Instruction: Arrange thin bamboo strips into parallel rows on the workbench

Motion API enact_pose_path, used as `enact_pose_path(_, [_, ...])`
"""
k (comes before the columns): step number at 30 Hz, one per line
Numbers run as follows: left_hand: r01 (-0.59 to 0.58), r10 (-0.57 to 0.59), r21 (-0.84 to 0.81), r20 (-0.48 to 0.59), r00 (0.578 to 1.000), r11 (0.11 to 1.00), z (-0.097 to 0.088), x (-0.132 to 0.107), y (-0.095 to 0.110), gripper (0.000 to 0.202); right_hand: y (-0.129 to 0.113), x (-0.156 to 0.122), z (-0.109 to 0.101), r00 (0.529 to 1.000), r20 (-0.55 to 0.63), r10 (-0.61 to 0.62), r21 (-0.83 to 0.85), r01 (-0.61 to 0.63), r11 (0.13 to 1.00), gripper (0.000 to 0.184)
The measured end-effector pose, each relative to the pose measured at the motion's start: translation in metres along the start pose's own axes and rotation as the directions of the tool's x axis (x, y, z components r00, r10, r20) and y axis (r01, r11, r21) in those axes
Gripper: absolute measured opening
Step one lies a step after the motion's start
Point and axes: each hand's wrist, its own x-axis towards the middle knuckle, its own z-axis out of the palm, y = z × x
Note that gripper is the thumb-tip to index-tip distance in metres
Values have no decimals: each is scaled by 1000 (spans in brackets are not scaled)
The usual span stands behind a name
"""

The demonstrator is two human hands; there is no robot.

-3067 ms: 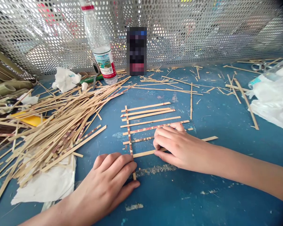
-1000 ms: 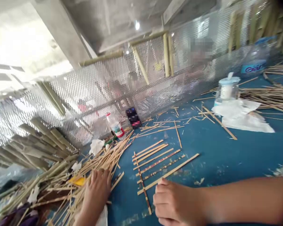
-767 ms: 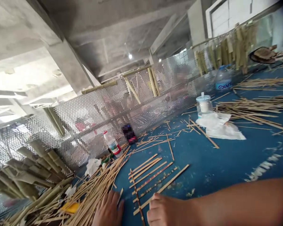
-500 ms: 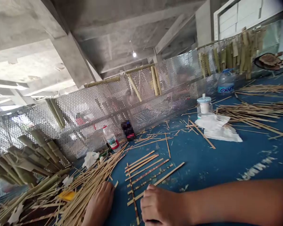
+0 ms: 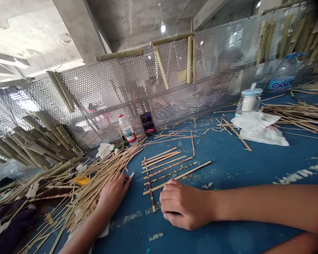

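Note:
Several bamboo strips lie side by side on the blue table, crossed by one patterned strip near their left ends. My right hand rests with fingers curled on the table just below the nearest, longest strip, fingertips beside the crossing strip. My left hand lies flat on the right edge of a big loose pile of bamboo strips, fingers spread over them. I cannot see a strip gripped in either hand.
A perforated metal screen backs the table. Against it stand a water bottle and a dark can. At right sit a lidded jar, white plastic bags, a large bottle and more strips. Bamboo stalks lean at left.
My left hand left the crossing strip and now lies on the loose pile. My right hand slid back below the laid strips. The camera tilted up, then partly back down.

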Motion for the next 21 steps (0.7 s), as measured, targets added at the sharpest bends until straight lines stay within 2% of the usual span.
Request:
enact_pose_path(3, [-103,122,164,-108,987,981,2,-3,2,37,1,1,-1,999,-27,24,27,-23,999,20])
enact_pose_path(6, [-152,204,286,-159,966,946,8,-3,1,39,3,2,-2,995,-68,79,73,-74,995,18])
enact_pose_path(10, [-115,197,362,-196,961,925,14,-3,-2,39,5,3,0,988,-70,137,137,-127,982,15])
enact_pose_path(12, [-78,141,331,-172,975,940,12,-5,-4,41,6,2,1,987,-72,141,151,-129,980,16])
enact_pose_path(15, [55,-44,136,-83,996,989,-6,-9,-10,40,7,0,3,988,-97,121,149,-105,983,17])
enact_pose_path(17, [161,-172,-163,-53,984,973,-26,-10,-15,40,7,0,4,988,-104,115,150,-99,984,18])
enact_pose_path(18, [203,-237,-348,-58,970,915,-38,-9,-16,41,7,0,4,988,-101,119,155,-102,983,18])
enact_pose_path(19, [228,-303,-525,-60,951,820,-49,-8,-15,41,7,1,4,987,-95,126,164,-110,980,19])
enact_pose_path(21, [249,-408,-773,-14,913,583,-67,-3,-7,41,8,2,2,985,-78,153,205,-135,970,20])
